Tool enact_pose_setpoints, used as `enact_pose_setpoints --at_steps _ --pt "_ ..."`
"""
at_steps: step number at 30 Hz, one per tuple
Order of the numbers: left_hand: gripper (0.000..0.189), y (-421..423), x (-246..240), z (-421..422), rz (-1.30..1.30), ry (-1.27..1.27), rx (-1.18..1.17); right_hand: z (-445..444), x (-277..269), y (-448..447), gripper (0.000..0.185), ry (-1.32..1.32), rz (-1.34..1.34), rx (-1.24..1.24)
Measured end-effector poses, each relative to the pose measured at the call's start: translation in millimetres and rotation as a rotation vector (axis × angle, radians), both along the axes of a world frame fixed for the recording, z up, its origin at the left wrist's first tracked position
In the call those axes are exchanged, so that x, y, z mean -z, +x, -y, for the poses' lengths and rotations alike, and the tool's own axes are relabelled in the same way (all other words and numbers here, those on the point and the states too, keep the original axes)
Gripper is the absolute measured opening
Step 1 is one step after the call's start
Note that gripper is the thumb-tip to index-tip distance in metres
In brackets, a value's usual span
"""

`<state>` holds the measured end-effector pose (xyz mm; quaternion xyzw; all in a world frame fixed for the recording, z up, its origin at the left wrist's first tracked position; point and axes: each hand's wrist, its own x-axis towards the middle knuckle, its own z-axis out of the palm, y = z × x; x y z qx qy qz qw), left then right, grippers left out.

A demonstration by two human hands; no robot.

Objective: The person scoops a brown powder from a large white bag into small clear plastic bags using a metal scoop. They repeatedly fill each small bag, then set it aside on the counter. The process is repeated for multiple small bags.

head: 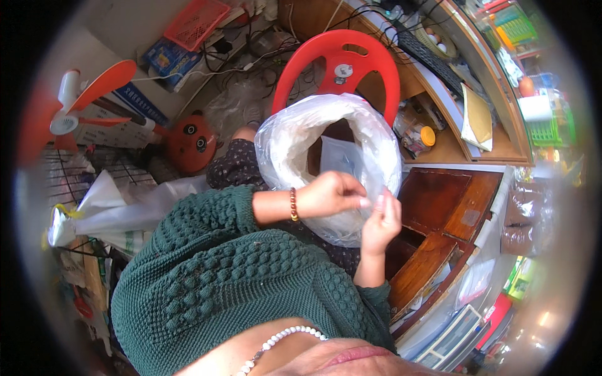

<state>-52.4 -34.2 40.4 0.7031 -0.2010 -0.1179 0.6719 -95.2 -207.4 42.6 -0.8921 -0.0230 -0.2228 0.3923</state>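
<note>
A large clear plastic bag (pixel 282 145), its mouth spread wide, stands before me, in front of a red plastic chair (pixel 389 89). Dark brown shows inside it, along with a small translucent plastic bag (pixel 339 157). My left hand (pixel 331 193), with a beaded bracelet (pixel 294 204) on the wrist, is over the opening with thumb and fingers bent close together. Across from it, my right hand (pixel 382 221) pinches thin clear plastic at its fingertips. Whether that plastic belongs to the small bag cannot be told, nor whether my left fingers grip it too.
At the right is a wooden desk (pixel 435 197) with a partly open drawer. Shelves hold a jar with a yellow lid (pixel 427 136) and a notebook (pixel 477 117). An orange fan (pixel 101 94) stands left, above a wire rack (pixel 61 174). Cables and a red basket (pixel 197 23) lie beyond.
</note>
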Motion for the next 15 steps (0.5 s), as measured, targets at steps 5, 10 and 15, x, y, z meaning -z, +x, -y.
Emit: enact_pose_setpoints --at_steps 5,10,15 --pt "0.026 -19 23 16 -0.637 -0.253 0.075 -21 7 -5 0.037 -0.180 -0.110 -0.185" --pt "0.022 -14 37 9 -0.723 -0.105 0.002 -24 11 -6 0.032 -0.091 -0.249 -0.243" --pt "0.017 -14 39 7 -0.661 -0.201 -0.038 -20 8 -7 0.034 0.040 -0.135 -0.261"
